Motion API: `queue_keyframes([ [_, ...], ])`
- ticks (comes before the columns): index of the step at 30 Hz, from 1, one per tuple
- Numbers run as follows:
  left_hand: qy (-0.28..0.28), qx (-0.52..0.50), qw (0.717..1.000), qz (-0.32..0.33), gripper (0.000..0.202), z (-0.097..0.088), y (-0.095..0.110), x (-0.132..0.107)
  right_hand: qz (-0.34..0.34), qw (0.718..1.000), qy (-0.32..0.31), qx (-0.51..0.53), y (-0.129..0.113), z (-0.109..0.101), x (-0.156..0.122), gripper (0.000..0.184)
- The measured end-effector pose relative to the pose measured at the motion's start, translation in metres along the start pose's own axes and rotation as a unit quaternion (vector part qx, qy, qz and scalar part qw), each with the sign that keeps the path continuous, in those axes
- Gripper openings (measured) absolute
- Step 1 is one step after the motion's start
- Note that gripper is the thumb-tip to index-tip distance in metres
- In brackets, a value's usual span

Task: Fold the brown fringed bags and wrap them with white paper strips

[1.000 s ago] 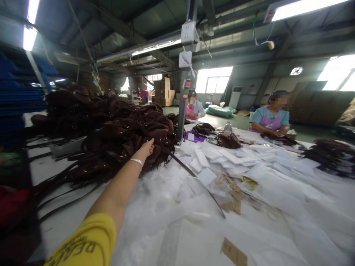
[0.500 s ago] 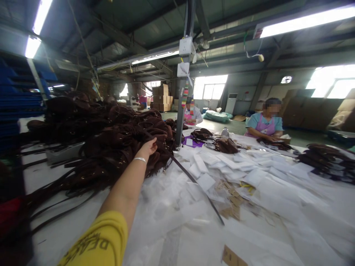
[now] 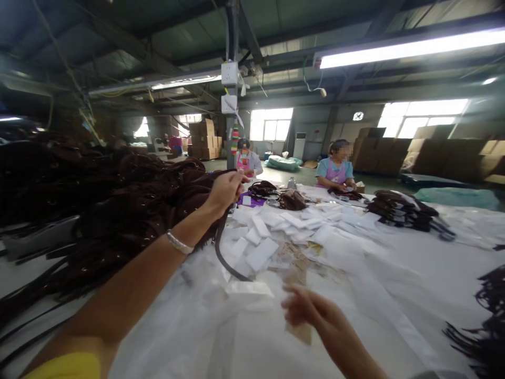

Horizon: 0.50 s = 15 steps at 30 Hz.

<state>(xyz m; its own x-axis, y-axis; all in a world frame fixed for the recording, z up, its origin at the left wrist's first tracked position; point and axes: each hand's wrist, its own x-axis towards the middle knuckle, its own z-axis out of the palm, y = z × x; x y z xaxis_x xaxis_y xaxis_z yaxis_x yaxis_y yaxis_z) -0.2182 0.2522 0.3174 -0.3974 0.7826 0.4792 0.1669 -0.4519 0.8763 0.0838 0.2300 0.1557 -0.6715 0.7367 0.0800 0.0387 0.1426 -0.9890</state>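
My left hand [image 3: 228,190] is stretched forward at the right edge of a heap of dark brown fringed bags [image 3: 158,195]. Its fingers are pinched on a brown bag strap [image 3: 220,247], whose loose length curves down onto the white papers. How much of a bag comes with the strap is hidden behind the hand. Lower down, my right hand [image 3: 310,310] hovers over the table, blurred by motion, its fingers loosely bent and apart with nothing seen in them. Below it lies a tan card [image 3: 300,334].
White paper packets [image 3: 262,255] and clear plastic sheets cover the table. Stacked brown bags [image 3: 402,210] stand at right, with dark fringed pieces [image 3: 493,310] nearer. A post [image 3: 232,126] rises behind my left hand. Two co-workers [image 3: 335,171] sit across the table.
My view has turned to the right. My left hand has drawn nearer with the strap, which hangs in a tighter curve. My right hand has come into view.
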Motion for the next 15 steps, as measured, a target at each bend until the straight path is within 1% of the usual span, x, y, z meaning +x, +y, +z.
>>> queue_keyframes([
  [1,-0.026,0.020,0.999,-0.003,0.037,0.011,0.004,-0.019,0.022,0.997,0.012,0.070,-0.008,0.000,0.017,0.050],
  [2,-0.048,0.035,0.998,-0.015,0.039,0.020,0.007,-0.039,0.047,0.990,0.009,0.136,-0.016,0.002,0.033,0.053],
  [4,-0.087,0.048,0.994,-0.040,0.041,0.033,0.006,-0.078,0.094,0.966,-0.049,0.237,-0.027,0.010,0.066,0.059],
  [6,-0.121,0.051,0.990,-0.057,0.042,0.041,0.003,-0.115,0.133,0.937,-0.130,0.295,-0.035,0.025,0.093,0.065],
  [9,-0.172,0.060,0.980,-0.079,0.043,0.050,0.006,-0.165,0.172,0.897,-0.229,0.337,-0.047,0.056,0.124,0.070],
  [11,-0.217,0.067,0.968,-0.102,0.042,0.057,0.014,-0.197,0.214,0.871,-0.267,0.353,-0.056,0.081,0.141,0.074],
  [13,-0.277,0.072,0.950,-0.128,0.040,0.064,0.024,-0.227,0.251,0.860,-0.275,0.348,-0.064,0.103,0.157,0.069],
  [15,-0.351,0.080,0.923,-0.136,0.038,0.069,0.032,-0.256,0.272,0.867,-0.258,0.329,-0.069,0.120,0.173,0.053],
])
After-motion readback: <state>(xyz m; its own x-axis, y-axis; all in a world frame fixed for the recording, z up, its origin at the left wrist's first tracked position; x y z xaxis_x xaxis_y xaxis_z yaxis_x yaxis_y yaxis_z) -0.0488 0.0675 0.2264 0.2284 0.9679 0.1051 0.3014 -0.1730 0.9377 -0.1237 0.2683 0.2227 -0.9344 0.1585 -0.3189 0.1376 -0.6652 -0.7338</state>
